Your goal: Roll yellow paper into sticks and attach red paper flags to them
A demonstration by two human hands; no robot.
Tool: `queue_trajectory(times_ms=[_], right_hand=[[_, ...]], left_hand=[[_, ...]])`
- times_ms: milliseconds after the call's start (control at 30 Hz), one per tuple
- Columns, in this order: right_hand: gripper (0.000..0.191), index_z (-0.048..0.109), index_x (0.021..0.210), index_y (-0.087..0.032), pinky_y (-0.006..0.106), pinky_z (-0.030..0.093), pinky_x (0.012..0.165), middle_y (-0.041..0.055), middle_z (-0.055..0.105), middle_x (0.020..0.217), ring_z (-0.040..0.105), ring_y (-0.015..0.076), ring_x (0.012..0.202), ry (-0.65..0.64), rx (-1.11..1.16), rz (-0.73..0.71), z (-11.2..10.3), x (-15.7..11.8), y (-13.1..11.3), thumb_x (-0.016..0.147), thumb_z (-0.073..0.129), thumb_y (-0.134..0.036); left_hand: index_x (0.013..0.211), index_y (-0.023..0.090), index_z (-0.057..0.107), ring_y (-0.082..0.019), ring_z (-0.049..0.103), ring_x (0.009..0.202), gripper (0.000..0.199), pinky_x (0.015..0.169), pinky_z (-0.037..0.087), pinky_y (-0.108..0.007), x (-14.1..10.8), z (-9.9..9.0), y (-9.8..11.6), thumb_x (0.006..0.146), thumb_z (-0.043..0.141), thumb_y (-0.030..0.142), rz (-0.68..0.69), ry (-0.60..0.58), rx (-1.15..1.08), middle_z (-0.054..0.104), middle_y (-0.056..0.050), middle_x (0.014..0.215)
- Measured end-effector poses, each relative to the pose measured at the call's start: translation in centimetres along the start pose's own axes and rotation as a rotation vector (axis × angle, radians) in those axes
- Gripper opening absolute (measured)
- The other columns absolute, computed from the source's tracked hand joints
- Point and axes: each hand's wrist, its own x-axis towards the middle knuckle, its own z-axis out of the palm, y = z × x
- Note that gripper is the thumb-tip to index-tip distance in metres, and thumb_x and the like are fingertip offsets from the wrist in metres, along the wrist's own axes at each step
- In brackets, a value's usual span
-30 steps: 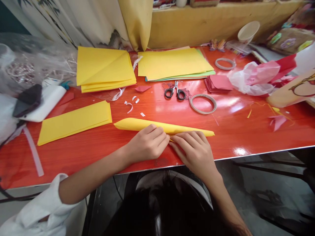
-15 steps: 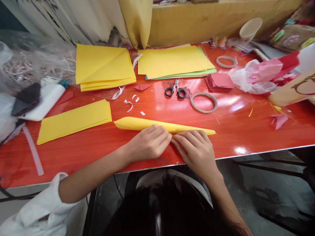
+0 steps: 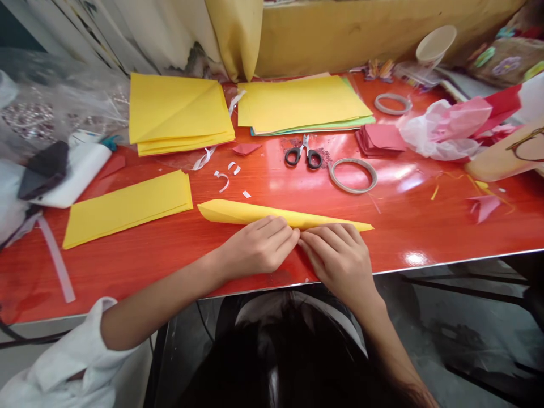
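Note:
A long yellow paper roll (image 3: 238, 212), wider at its left end and pointed at its right, lies near the front edge of the red table (image 3: 425, 226). My left hand (image 3: 266, 243) is closed on the roll's near edge at the middle, fingers bent together. Just to its right, my right hand (image 3: 335, 252) also pinches that edge, its thumb and fingertips almost touching the left fingertips. What lies between the fingertips is mostly hidden.
Yellow sheets (image 3: 178, 113) and a second stack (image 3: 297, 105) lie at the back, folded yellow strips (image 3: 127, 209) at left. Scissors (image 3: 304, 154), a tape roll (image 3: 352, 175), red paper pieces (image 3: 381, 140) and white scraps (image 3: 222, 181) lie beyond the roll.
Both hands keep their hold on the yellow roll, with the fingertips shifted very slightly. The view has moved a little.

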Motion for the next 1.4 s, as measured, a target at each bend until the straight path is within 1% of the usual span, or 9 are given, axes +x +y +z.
queue_trajectory(times_ms=[167, 467, 533, 633, 767, 833, 933, 1133, 1400], right_hand=[[0.006, 0.060, 0.079, -0.016, 0.031, 0.040, 0.070, 0.0007, 0.068, 0.079, 0.055, 0.0145, 0.072, 0.012, -0.003, 0.007, 0.15, 0.11, 0.00, 0.084, 0.057, -0.016], [0.005, 0.061, 0.081, -0.016, 0.031, 0.040, 0.070, 0.0023, 0.068, 0.080, 0.054, 0.0153, 0.073, 0.026, -0.016, 0.011, 0.02, 0.05, 0.02, 0.083, 0.057, -0.016], [0.005, 0.062, 0.080, -0.016, 0.031, 0.040, 0.069, 0.0017, 0.068, 0.079, 0.054, 0.0153, 0.072, 0.027, -0.016, 0.017, 0.04, 0.04, -0.02, 0.083, 0.058, -0.017], [0.005, 0.062, 0.078, -0.017, 0.031, 0.039, 0.069, 0.0007, 0.067, 0.077, 0.055, 0.0149, 0.071, 0.025, -0.012, 0.026, 0.03, 0.06, -0.08, 0.082, 0.060, -0.019], [0.006, 0.063, 0.086, -0.016, 0.031, 0.040, 0.071, 0.0016, 0.069, 0.082, 0.057, 0.0147, 0.074, 0.008, -0.008, 0.027, -0.06, 0.13, -0.12, 0.083, 0.060, -0.020], [0.008, 0.063, 0.089, -0.016, 0.030, 0.040, 0.072, 0.0020, 0.069, 0.084, 0.057, 0.0146, 0.074, 0.002, -0.003, 0.011, -0.06, 0.11, -0.11, 0.083, 0.059, -0.019], [0.005, 0.062, 0.084, -0.016, 0.030, 0.040, 0.072, 0.0017, 0.069, 0.082, 0.057, 0.0145, 0.074, -0.011, 0.008, -0.008, 0.03, 0.06, -0.08, 0.084, 0.058, -0.017], [0.005, 0.061, 0.079, -0.017, 0.030, 0.039, 0.070, 0.0013, 0.067, 0.076, 0.056, 0.0143, 0.070, 0.005, -0.012, 0.011, 0.08, 0.05, -0.08, 0.083, 0.058, -0.018], [0.006, 0.060, 0.089, -0.018, 0.030, 0.039, 0.072, 0.0015, 0.068, 0.083, 0.055, 0.0145, 0.074, -0.006, -0.016, 0.008, 0.03, 0.15, 0.04, 0.085, 0.056, -0.019]], left_hand=[[0.098, 0.007, 0.058, -0.016, 0.058, 0.073, 0.016, 0.067, 0.048, -0.029, 0.06, -0.02, 0.07, 0.089, 0.048, 0.015, -0.033, -0.009, -0.007, 0.063, -0.004, 0.076], [0.105, 0.005, 0.055, -0.016, 0.059, 0.077, 0.020, 0.072, 0.049, -0.029, -0.08, -0.04, 0.06, 0.088, 0.048, 0.014, -0.039, 0.019, -0.029, 0.066, -0.005, 0.082], [0.101, 0.007, 0.056, -0.017, 0.058, 0.077, 0.017, 0.071, 0.048, -0.029, -0.06, 0.04, 0.05, 0.089, 0.047, 0.015, -0.074, 0.003, -0.014, 0.065, -0.005, 0.081], [0.087, 0.011, 0.058, -0.017, 0.057, 0.075, 0.012, 0.068, 0.046, -0.029, -0.05, 0.19, -0.02, 0.089, 0.047, 0.016, -0.104, -0.006, 0.024, 0.063, -0.004, 0.077], [0.081, 0.012, 0.059, -0.017, 0.054, 0.069, 0.011, 0.064, 0.044, -0.029, -0.07, 0.32, -0.05, 0.087, 0.050, 0.015, -0.098, 0.025, 0.027, 0.061, -0.003, 0.070], [0.081, 0.012, 0.060, -0.017, 0.053, 0.067, 0.010, 0.064, 0.043, -0.029, -0.08, 0.37, 0.01, 0.086, 0.051, 0.014, -0.092, 0.032, 0.026, 0.061, -0.003, 0.068], [0.082, 0.011, 0.061, -0.016, 0.054, 0.068, 0.011, 0.065, 0.043, -0.029, -0.09, 0.42, 0.09, 0.086, 0.051, 0.014, -0.085, 0.028, 0.026, 0.061, -0.003, 0.068], [0.086, 0.013, 0.061, -0.017, 0.055, 0.074, 0.010, 0.067, 0.043, -0.030, -0.15, 0.38, 0.07, 0.087, 0.051, 0.016, -0.081, 0.009, 0.041, 0.063, -0.003, 0.076], [0.091, 0.010, 0.060, -0.017, 0.053, 0.077, 0.015, 0.071, 0.046, -0.030, -0.23, 0.14, 0.18, 0.089, 0.046, 0.015, -0.111, -0.039, -0.059, 0.061, -0.005, 0.076]])
